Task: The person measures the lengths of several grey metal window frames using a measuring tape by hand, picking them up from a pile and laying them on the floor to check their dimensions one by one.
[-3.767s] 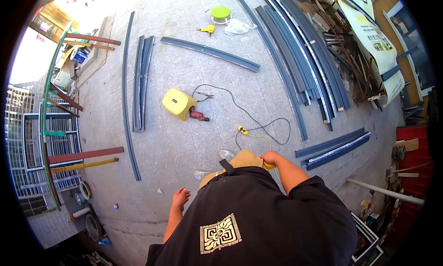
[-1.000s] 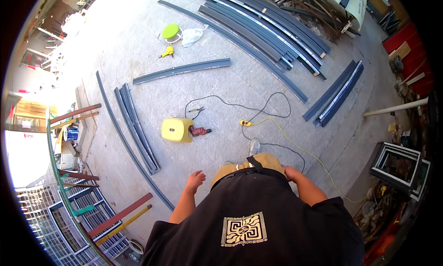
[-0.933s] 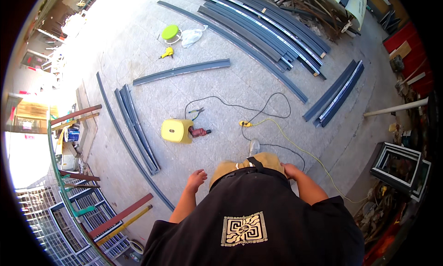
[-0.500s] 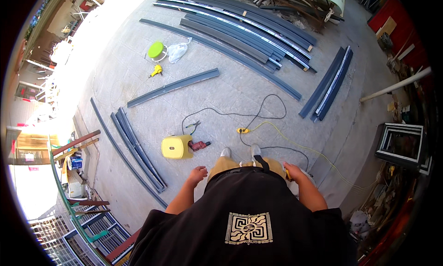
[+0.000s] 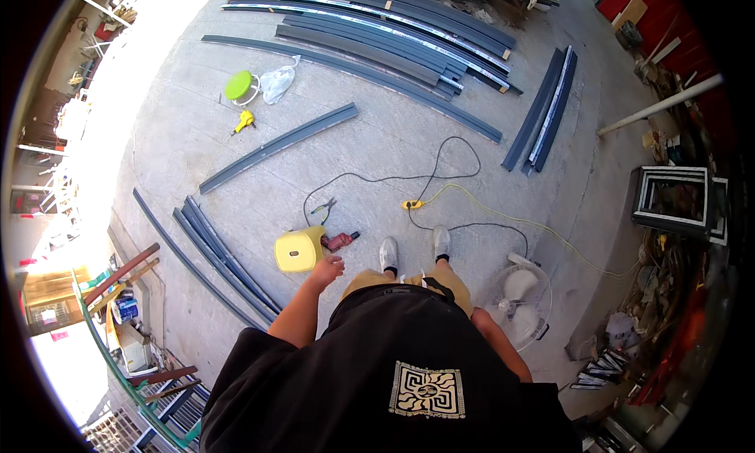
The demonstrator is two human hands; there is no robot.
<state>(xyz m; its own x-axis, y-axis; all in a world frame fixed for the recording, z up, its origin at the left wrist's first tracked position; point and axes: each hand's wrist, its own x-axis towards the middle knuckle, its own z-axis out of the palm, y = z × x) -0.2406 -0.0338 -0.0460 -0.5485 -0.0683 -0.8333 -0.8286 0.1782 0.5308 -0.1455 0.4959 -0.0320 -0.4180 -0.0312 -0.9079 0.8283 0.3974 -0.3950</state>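
My left hand [image 5: 327, 271] hangs empty with its fingers loosely apart, just in front of a yellow plastic stool [image 5: 297, 252]. Beside the stool lies a red power tool [image 5: 340, 241], close to that hand's fingertips in the picture. A pair of pliers [image 5: 323, 209] rests on the concrete behind the stool. My right hand [image 5: 483, 321] is down at my right hip; its fingers are hidden, so what it holds does not show. To the right of it, a white fan [image 5: 518, 297] with a round wire guard is on the floor.
A yellow power strip [image 5: 412, 204] with black and yellow cords lies ahead of my feet. Long grey metal profiles [image 5: 279, 147] lie on the floor, with a large stack [image 5: 370, 48] farther off. A green-topped stool [image 5: 238, 85] and yellow drill [image 5: 244, 121] stand far left.
My view has shifted, bringing the fan into sight. My right hand, earlier out to the side with something yellow in it, has dropped to my hip. My left hand appears closer to the stool.
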